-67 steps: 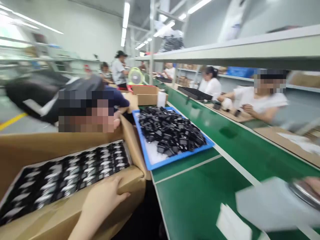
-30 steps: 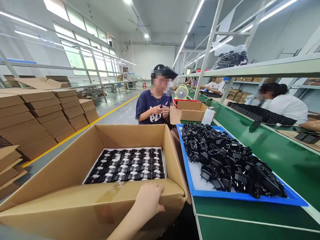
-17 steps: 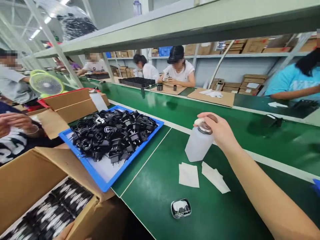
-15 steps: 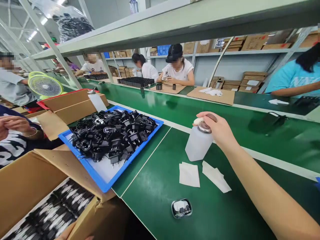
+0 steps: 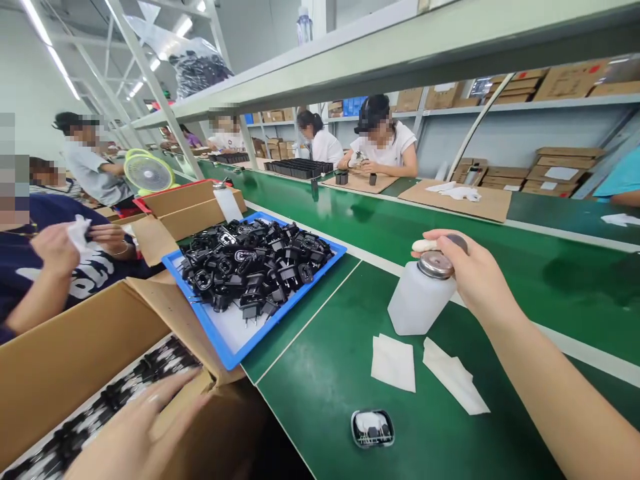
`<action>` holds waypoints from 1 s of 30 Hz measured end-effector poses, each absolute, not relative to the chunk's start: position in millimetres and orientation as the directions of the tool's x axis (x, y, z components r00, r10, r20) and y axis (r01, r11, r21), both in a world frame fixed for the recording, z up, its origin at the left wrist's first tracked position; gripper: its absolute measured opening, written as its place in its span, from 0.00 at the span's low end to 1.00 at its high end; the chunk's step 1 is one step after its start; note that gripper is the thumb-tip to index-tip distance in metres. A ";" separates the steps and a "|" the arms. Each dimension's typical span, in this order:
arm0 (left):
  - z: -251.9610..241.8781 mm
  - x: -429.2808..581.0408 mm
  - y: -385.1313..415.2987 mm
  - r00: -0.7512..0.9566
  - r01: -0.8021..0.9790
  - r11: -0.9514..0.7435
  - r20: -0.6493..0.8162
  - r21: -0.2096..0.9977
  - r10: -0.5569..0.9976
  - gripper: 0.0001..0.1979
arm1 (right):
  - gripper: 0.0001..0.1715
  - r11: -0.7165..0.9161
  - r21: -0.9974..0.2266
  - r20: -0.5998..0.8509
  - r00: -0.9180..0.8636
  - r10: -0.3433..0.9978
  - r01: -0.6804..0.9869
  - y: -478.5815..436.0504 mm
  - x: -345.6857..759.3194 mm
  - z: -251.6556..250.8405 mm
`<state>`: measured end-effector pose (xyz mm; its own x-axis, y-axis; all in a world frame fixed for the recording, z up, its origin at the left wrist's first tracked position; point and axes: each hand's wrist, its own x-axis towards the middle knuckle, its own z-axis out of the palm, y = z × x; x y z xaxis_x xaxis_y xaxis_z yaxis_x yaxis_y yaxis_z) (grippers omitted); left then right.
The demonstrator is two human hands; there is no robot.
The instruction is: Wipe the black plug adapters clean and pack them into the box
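At the right, my right hand is closed round the top of a white pump bottle with a metal collar and dark lid. Something whitish covers one of its fingertips or lies against it. My left hand, fingers stretched out and blurred, is over the near edge of a cardboard box packed with black and white parts. A small black plug housing with white inside lies on the green bench. Between it and the bottle are two white cloth pieces, one squarish, one crumpled.
A blue tray heaped with black plug housings stands left of centre. Behind it is another white bottle beside a carton. A co-worker's hands hold white cloth at left. A shelf beam spans overhead.
The view has turned left, so the scene sits further right. My left hand has come up into view over the box edge. My right hand stays on the bottle. The co-worker's hands now show white cloth.
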<state>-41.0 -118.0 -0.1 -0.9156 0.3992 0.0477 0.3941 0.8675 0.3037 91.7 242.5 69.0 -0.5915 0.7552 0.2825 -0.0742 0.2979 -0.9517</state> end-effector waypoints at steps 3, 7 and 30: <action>35.7 -16.5 -17.7 -0.653 0.704 0.593 0.026 0.391 0.757 0.16 | 0.12 0.282 -0.955 0.281 -0.602 0.747 -0.095 246.0 92.4 67.9; 30.8 7.1 89.1 -0.368 0.861 0.382 -0.108 0.337 0.924 0.18 | 0.09 0.240 -0.961 0.271 -0.637 0.721 -0.137 249.4 90.3 59.5; 79.3 -3.4 128.7 -0.743 0.593 0.257 0.397 0.763 0.539 0.09 | 0.13 0.418 -0.907 0.368 -0.589 0.719 -0.056 251.1 92.5 47.6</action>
<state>-3.4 128.7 79.3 -0.7432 0.5389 0.3965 0.5935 0.2573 0.7626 92.5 251.1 47.6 -0.5893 0.7192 0.3682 -0.0563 0.4181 -0.9067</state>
